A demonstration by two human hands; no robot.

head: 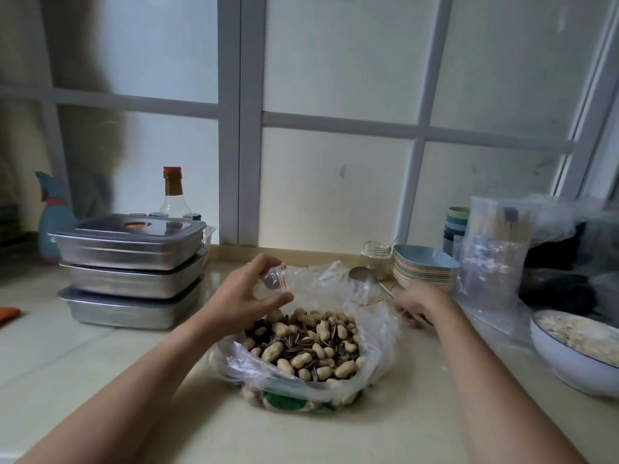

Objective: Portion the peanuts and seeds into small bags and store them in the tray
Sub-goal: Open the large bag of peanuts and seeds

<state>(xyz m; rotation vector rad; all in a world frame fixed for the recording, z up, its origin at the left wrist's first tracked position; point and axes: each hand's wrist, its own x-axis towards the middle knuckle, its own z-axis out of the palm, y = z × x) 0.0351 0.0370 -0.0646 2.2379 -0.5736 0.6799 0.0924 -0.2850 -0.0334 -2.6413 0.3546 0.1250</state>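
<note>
left hand (246,296) pinches small bag (274,279) above the peanuts (311,346), right hand (418,304) grips spoon (360,274) beside them.

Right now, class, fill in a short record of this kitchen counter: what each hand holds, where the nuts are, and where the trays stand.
left hand: pinches a small bag above the nuts
right hand: grips the spoon by its handle
peanuts and seeds: mixed, in the open big bag
trays: three metal ones, stacked on the left
counter: bears the big bag and trays
</note>
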